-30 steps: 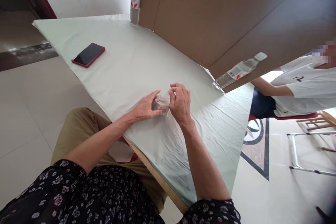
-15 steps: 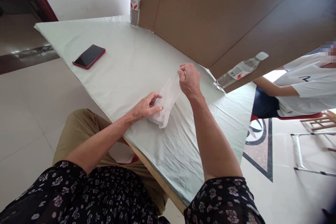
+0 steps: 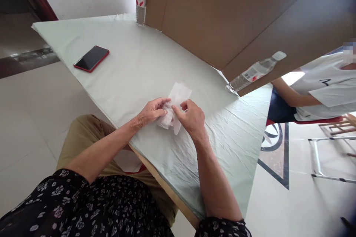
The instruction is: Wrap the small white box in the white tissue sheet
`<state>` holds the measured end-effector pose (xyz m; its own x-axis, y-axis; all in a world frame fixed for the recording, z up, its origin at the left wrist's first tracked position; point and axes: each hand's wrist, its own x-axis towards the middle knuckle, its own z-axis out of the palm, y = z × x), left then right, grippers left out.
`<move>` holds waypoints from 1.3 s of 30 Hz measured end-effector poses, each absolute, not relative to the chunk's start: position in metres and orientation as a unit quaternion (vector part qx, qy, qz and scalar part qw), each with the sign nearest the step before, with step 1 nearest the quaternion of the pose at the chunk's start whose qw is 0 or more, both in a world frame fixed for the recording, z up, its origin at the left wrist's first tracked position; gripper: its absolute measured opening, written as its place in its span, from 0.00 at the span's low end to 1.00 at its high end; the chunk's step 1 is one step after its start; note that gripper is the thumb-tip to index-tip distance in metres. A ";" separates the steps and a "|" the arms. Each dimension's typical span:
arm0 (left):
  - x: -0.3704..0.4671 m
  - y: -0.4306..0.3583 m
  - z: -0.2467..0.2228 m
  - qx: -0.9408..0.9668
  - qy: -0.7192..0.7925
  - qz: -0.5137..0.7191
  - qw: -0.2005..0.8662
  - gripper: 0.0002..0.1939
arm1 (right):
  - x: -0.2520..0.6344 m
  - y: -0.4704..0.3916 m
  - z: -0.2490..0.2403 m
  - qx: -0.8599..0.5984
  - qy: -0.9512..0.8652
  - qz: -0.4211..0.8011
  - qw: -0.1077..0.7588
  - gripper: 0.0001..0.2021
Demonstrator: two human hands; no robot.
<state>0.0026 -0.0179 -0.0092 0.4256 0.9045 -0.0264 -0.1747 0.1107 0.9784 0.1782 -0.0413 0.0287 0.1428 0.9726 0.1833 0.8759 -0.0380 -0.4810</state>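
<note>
A crumpled, translucent white plastic bag (image 3: 166,120) lies on the cloth-covered table in front of me, its flat upper part (image 3: 180,93) spread away from my body. My left hand (image 3: 152,113) grips the near left side of the bag, thumb on top and fingers curled around the edge. Over the bag's right side is my right hand (image 3: 191,116), thumb and forefinger bent and apart, close to the plastic. Whether its fingertips touch the bag is hard to tell. What the bag contains, if anything, cannot be made out.
A phone in a red case (image 3: 91,58) lies at the table's left. One water bottle (image 3: 141,0) stands at the back; another bottle (image 3: 256,72) is by the brown board (image 3: 222,14). Beyond the board, a person in a white shirt (image 3: 330,77) sits at the right.
My right hand has come down and toward me, from a raised closed grip at the bag's far end to beside my left hand. The bag's stretched end has dropped flat.
</note>
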 end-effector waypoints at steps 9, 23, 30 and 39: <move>0.002 -0.014 -0.018 0.639 0.444 0.484 0.400 0.18 | 0.207 -0.035 0.026 -0.655 -0.584 0.261 0.403 0.09; -0.010 -0.002 -0.024 0.605 0.599 0.483 0.208 0.09 | 0.226 -0.026 0.009 -0.633 -0.531 0.230 0.513 0.09; -0.012 0.004 -0.032 0.603 0.666 0.408 0.163 0.05 | 0.244 -0.016 -0.019 -0.691 -0.479 0.256 0.477 0.10; -0.005 -0.021 -0.018 0.750 0.420 0.507 0.064 0.16 | 0.229 -0.026 0.009 -0.639 -0.567 0.179 0.487 0.14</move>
<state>-0.0049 -0.0209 -0.0180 0.1318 0.6947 0.7072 0.5652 -0.6387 0.5221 0.2293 -0.0259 0.0085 0.2923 0.8999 0.3236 0.5509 0.1181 -0.8262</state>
